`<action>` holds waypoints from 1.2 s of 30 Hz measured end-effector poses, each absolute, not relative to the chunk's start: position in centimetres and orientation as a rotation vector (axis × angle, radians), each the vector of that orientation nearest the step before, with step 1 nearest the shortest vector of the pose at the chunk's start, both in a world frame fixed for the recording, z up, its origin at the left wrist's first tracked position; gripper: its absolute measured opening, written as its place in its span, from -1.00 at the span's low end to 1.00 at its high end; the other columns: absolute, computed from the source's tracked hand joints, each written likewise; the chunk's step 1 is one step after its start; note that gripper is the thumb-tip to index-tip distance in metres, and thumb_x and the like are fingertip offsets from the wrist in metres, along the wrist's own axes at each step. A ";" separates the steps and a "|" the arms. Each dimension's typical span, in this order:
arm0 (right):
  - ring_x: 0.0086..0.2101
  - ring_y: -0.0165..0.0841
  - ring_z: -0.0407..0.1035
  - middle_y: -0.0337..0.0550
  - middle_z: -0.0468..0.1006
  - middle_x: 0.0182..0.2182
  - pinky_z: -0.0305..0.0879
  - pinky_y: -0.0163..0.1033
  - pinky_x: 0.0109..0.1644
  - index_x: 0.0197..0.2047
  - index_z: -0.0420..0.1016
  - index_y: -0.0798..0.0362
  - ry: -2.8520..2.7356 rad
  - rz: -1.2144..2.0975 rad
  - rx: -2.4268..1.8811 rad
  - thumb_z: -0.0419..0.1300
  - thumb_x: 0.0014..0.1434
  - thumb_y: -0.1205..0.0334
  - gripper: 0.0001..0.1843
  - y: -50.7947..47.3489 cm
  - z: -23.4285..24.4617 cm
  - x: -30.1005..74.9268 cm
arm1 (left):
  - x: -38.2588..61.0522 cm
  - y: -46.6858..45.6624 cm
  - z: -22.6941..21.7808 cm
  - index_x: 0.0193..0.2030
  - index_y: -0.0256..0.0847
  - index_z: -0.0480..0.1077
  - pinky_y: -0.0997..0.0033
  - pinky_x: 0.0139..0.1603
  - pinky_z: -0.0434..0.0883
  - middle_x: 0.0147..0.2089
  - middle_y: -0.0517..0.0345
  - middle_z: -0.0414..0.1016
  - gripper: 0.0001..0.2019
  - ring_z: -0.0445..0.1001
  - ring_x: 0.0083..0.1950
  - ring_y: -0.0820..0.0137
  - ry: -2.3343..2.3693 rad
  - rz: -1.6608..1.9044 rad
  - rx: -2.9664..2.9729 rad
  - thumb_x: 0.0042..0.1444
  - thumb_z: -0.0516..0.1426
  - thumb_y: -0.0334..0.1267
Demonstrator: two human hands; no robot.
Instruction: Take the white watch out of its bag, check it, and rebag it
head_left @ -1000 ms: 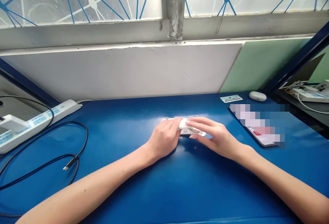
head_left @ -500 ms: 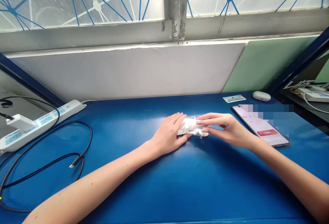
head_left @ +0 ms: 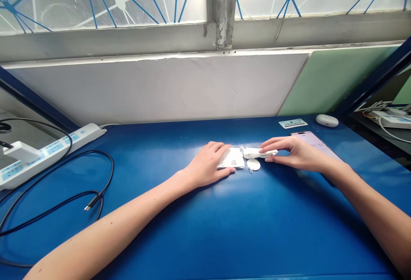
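My left hand [head_left: 210,164] lies over the left part of a flat white packet [head_left: 233,158] with small dark print. Its thumb is along the near edge and its fingers along the far edge, holding the packet against the blue table. My right hand [head_left: 290,153] pinches a white bundle in clear wrap [head_left: 252,153] between thumb and fingers, just right of the packet. What is inside the wrap I cannot make out. Below the bundle lies a round white tag [head_left: 254,165] with a small loop at its left.
A phone [head_left: 317,143] lies partly behind my right forearm. Beyond it are a printed card [head_left: 293,123] and a white earbud case [head_left: 327,120]. At left, a white power strip [head_left: 83,136] carries a plugged-in charger [head_left: 24,152], near a looped black cable [head_left: 112,168].
My right hand has moved right, drawing the white bundle off the packet, whose printed face and the round tag now show. My left hand has stayed nearly in place. The phone's screen looks different.
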State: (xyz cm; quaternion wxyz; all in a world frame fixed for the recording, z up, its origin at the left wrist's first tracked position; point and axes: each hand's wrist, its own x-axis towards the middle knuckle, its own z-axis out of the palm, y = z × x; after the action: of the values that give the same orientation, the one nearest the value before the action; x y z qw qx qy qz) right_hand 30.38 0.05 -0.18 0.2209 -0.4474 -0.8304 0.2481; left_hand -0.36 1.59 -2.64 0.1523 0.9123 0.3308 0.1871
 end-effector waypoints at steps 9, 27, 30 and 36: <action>-0.06 -0.11 0.57 -0.10 0.67 -0.02 0.49 -0.04 0.06 -0.04 0.68 -0.12 -2.269 0.717 -1.191 0.28 0.21 0.08 -0.73 -0.1 -1.0 29.6 | -0.4 1.3 -2.6 0.24 -0.22 0.32 0.03 0.16 0.38 0.19 -0.11 0.46 -0.52 0.35 0.15 0.05 0.941 0.607 2.588 0.22 0.21 -0.11; 0.03 -0.20 0.53 -0.09 0.64 0.04 0.46 -0.09 0.14 0.04 0.57 -0.02 -2.314 0.413 -1.073 0.18 0.31 0.22 -0.73 -1.1 -3.7 26.9 | -0.7 1.7 -3.4 0.24 -0.26 0.29 0.02 0.20 0.40 0.19 -0.18 0.38 -0.53 0.35 0.19 0.09 0.837 0.659 2.647 0.28 0.17 -0.09; 0.07 -0.18 0.50 -0.06 0.62 0.06 0.44 -0.06 0.17 0.03 0.57 -0.01 -2.359 0.357 -1.041 0.14 0.33 0.22 -0.74 -1.2 -4.2 26.6 | -0.7 1.6 -3.3 0.25 -0.25 0.28 0.02 0.20 0.40 0.20 -0.17 0.38 -0.52 0.35 0.19 0.09 0.852 0.629 2.632 0.27 0.18 -0.08; -0.05 -0.13 0.53 -0.01 0.63 -0.02 0.49 -0.01 0.03 -0.04 0.61 0.00 -2.405 0.114 -1.113 0.17 0.31 0.18 -0.76 -0.9 -2.9 27.5 | -0.6 1.5 -3.2 0.27 -0.24 0.27 0.01 0.22 0.38 0.23 -0.17 0.37 -0.51 0.34 0.22 0.08 0.870 0.599 2.645 0.29 0.15 -0.05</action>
State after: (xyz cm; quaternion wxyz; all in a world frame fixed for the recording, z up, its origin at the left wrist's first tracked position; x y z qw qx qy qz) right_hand 27.50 -0.95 -2.95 0.2422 -0.4072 -0.8797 0.0416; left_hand -0.63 1.46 -3.25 0.1461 0.9187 0.3022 0.2080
